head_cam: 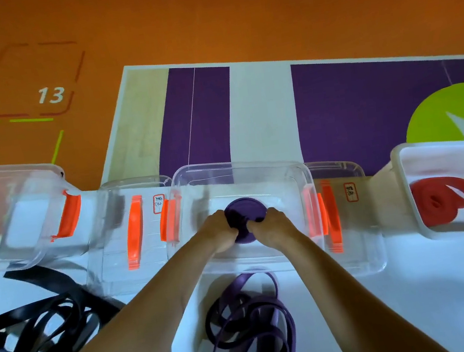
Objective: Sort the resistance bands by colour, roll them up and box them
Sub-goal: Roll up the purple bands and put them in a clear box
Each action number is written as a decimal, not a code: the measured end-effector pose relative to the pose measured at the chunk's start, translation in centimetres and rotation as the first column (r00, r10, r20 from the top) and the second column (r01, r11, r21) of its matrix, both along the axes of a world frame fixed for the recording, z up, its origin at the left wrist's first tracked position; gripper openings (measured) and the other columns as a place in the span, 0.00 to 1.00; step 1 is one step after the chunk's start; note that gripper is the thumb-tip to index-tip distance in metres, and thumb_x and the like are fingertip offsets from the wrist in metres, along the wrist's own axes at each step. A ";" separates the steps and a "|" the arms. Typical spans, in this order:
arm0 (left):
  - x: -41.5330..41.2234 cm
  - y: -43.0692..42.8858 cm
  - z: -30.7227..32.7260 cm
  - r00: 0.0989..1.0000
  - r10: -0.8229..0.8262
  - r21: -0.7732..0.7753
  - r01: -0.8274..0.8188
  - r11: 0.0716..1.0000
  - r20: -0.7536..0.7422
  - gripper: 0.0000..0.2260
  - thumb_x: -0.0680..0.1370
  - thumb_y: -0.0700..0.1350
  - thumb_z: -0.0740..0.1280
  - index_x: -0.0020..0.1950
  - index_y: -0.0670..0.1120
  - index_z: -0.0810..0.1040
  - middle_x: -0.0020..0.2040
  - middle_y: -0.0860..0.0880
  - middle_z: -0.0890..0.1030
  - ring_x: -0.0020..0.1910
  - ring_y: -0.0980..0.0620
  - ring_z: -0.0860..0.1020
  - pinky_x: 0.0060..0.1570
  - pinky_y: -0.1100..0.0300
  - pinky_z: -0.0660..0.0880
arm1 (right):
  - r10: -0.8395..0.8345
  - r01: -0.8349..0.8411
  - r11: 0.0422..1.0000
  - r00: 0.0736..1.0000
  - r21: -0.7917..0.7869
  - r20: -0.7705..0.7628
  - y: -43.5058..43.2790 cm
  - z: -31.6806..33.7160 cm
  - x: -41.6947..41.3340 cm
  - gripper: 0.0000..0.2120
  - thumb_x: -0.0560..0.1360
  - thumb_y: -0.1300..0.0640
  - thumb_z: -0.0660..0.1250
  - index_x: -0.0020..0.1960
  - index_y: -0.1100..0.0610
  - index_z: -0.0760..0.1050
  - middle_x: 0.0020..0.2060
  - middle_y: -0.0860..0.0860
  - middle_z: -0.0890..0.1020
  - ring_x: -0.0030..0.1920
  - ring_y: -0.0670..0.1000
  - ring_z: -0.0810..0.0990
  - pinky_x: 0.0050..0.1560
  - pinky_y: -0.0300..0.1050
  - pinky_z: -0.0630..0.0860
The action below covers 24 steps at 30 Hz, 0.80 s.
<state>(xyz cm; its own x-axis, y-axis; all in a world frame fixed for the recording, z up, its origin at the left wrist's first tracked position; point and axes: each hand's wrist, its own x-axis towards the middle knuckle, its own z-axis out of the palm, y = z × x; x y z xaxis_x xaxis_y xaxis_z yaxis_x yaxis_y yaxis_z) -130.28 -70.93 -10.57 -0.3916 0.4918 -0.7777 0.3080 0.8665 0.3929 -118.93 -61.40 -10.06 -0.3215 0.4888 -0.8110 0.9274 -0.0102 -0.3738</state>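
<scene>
Loose purple bands [242, 301] lie tangled on the white mat [393, 317] just in front of the middle box [241, 165]. A pile of black bands [48, 276] sits to the left at the mat's near edge. A stretch of open mat separates the purple pile from the right box [404, 181], which holds a rolled red band [443, 200]. Three clear boxes stand in a row across the mat, with flat clear pieces bearing orange latches [133, 234] between them (lids or further boxes, cannot tell). The left box [18, 188] sits tilted, partly over the mat's left edge on the orange floor [202, 16], which carries dashed outlines and the number 13 [51, 95]. Beyond the boxes the mat is printed in purple, beige and green. Both forearms reach forward and converge inside the middle box. The left hand [217, 231] and right hand [270, 224] curl their fingers around the near edge of the rolled purple band [244, 207], gripping it from either side.
</scene>
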 end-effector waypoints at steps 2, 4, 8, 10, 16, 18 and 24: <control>0.2 -0.4 0.9 0.999 -0.043 0.015 0.043 0.999 -0.010 0.12 0.73 0.44 0.63 0.55 0.41 0.74 0.56 0.36 0.80 0.53 0.38 0.79 0.43 0.56 0.73 | 0.053 -0.054 0.997 0.999 0.054 0.004 0.0 0.7 0.2 0.34 0.76 0.44 0.65 0.75 0.61 0.63 0.70 0.58 0.70 0.65 0.62 0.75 0.58 0.52 0.76; 0.9 -1.0 2.5 0.989 -0.107 0.030 0.111 0.993 -0.104 0.17 0.79 0.45 0.63 0.67 0.43 0.71 0.62 0.39 0.76 0.60 0.39 0.76 0.57 0.52 0.73 | 0.127 -0.125 0.983 0.992 0.133 -0.002 -0.2 1.6 0.7 0.35 0.77 0.45 0.65 0.78 0.59 0.59 0.75 0.57 0.64 0.72 0.62 0.69 0.70 0.55 0.71; 2.7 -2.9 5.5 0.899 -0.190 0.101 0.248 0.963 -0.395 0.20 0.81 0.47 0.62 0.73 0.47 0.70 0.67 0.43 0.73 0.64 0.40 0.72 0.64 0.48 0.71 | 0.245 -0.198 0.931 0.962 0.306 -0.122 -1.1 4.1 1.9 0.31 0.78 0.49 0.64 0.78 0.56 0.62 0.77 0.54 0.63 0.74 0.60 0.64 0.74 0.54 0.66; 3.6 -4.1 6.5 0.828 -0.217 0.098 0.309 0.946 -0.518 0.19 0.81 0.48 0.62 0.73 0.49 0.71 0.68 0.46 0.74 0.63 0.41 0.73 0.62 0.49 0.71 | 0.301 -0.203 0.888 0.935 0.412 -0.188 -1.9 4.9 2.7 0.27 0.78 0.52 0.64 0.76 0.55 0.67 0.74 0.54 0.68 0.71 0.60 0.68 0.72 0.55 0.68; 6.4 -8.6 8.9 0.701 -0.121 0.216 0.372 0.903 -0.703 0.15 0.75 0.44 0.68 0.62 0.45 0.79 0.58 0.45 0.80 0.55 0.39 0.79 0.54 0.47 0.72 | 0.444 -0.185 0.769 0.843 0.611 -0.304 -5.0 6.7 4.8 0.24 0.77 0.58 0.65 0.73 0.55 0.71 0.73 0.54 0.71 0.71 0.58 0.68 0.75 0.52 0.63; 7.4 -10.1 9.4 0.682 -0.113 0.224 0.386 0.895 -0.723 0.15 0.74 0.43 0.70 0.61 0.45 0.79 0.58 0.45 0.81 0.54 0.39 0.79 0.52 0.46 0.73 | 0.468 -0.170 0.735 0.828 0.657 -0.309 -6.3 7.3 5.7 0.24 0.77 0.58 0.66 0.73 0.57 0.71 0.72 0.55 0.71 0.72 0.59 0.69 0.75 0.52 0.64; 10.3 -15.3 8.8 0.655 -0.132 0.244 0.450 0.859 -0.744 0.15 0.73 0.44 0.70 0.59 0.45 0.80 0.58 0.44 0.80 0.52 0.39 0.80 0.51 0.46 0.75 | 0.449 -0.142 0.702 0.849 0.698 -0.279 -11.0 8.2 9.2 0.26 0.76 0.57 0.68 0.74 0.56 0.72 0.74 0.57 0.71 0.72 0.61 0.70 0.72 0.55 0.66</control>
